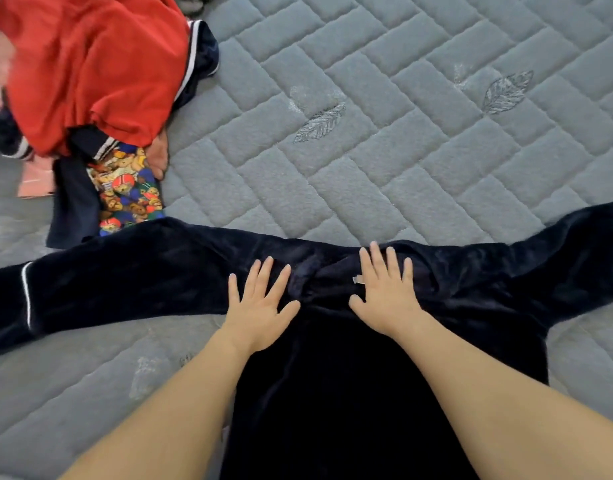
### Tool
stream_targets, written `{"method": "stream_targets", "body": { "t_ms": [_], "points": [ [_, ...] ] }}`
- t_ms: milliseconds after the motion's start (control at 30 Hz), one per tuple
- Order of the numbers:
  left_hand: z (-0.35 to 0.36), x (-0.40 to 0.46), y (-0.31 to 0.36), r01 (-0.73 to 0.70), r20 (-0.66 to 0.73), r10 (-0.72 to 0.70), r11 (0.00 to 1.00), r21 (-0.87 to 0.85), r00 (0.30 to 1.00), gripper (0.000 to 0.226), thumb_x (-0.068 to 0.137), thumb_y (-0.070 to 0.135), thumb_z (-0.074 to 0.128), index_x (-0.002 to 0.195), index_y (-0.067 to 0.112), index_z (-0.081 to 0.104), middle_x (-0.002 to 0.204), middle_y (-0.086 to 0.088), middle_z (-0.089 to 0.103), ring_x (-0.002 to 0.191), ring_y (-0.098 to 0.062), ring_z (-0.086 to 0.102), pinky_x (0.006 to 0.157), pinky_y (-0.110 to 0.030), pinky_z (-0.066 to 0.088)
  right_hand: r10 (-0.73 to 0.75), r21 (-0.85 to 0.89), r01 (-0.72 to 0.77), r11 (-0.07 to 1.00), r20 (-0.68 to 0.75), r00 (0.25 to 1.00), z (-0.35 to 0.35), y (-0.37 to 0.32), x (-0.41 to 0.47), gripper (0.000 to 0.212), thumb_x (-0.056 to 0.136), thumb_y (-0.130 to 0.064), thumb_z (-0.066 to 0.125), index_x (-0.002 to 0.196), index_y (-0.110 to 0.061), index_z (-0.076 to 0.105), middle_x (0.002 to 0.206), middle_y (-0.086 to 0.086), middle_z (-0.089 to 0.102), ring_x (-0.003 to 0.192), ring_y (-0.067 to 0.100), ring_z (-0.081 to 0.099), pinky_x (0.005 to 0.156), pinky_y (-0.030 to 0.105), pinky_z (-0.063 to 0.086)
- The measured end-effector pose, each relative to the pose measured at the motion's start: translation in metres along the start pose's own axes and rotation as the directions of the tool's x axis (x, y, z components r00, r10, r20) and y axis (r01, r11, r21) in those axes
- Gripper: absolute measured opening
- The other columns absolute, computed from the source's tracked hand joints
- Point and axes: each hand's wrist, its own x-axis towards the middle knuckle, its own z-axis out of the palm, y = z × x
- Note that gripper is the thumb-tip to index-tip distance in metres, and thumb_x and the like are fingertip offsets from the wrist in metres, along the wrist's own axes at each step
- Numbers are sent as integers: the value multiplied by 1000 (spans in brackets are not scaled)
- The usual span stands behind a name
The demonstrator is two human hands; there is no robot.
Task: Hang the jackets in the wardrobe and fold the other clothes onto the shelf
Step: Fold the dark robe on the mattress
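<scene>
Here both hands, left hand [260, 313] and right hand [384, 292], lie flat, fingers spread, holding nothing. They press the plush navy top [332, 375] on the quilted grey bed [402, 133].

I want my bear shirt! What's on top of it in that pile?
A dark navy garment with white stripes lies over the bear-print cloth, and the red top is heaped above that. Only the print's lower part shows; the rest is covered.

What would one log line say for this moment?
step: smoothing | item: navy top spread flat | left hand open, pressing | right hand open, pressing
</scene>
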Motion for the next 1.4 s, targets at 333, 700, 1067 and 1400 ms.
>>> {"method": "stream_targets", "body": {
  "t_ms": [333,700,1067,1400],
  "points": [
    [-54,-82,-210,73,404,-876,-399,-914,265,30,92,23,58,121,20,51,105,-5,52,83,-26,40,71,-34,36,-405,-87,404,911,5,914,8,-262,34,78,98,-50,32,155,-26,-14,160,6,-28,148,29,-24,118,52,-14],
    [-57,-77,-295,-211,527,-769,-618,-757,362,44,90,17,64,133,13,54,121,-6,63,105,-25,64,83,-37,55,-474,195,433,880,298,829,24,-361,76,59,96,-31,48,153,-28,31,165,-4,5,151,19,4,121,43,7],
    [-103,-36,-45,-208,-721,-398,778,-592,567,34,86,16,50,108,-8,60,108,-27,63,105,-40,57,96,-37,41,199,957,-272,105,248,948,-85,-98,22,26,102,-28,42,109,-12,61,124,15,65,98,27,65,89,38,50],
    [-22,-7,180,-556,-256,544,831,32,799,38,88,22,54,124,16,63,117,-3,60,99,-26,56,84,-44,47,281,847,-532,9,508,814,-75,117,-39,48,82,-45,71,118,-13,67,111,16,71,102,36,67,93,52,53]
  ]
}}
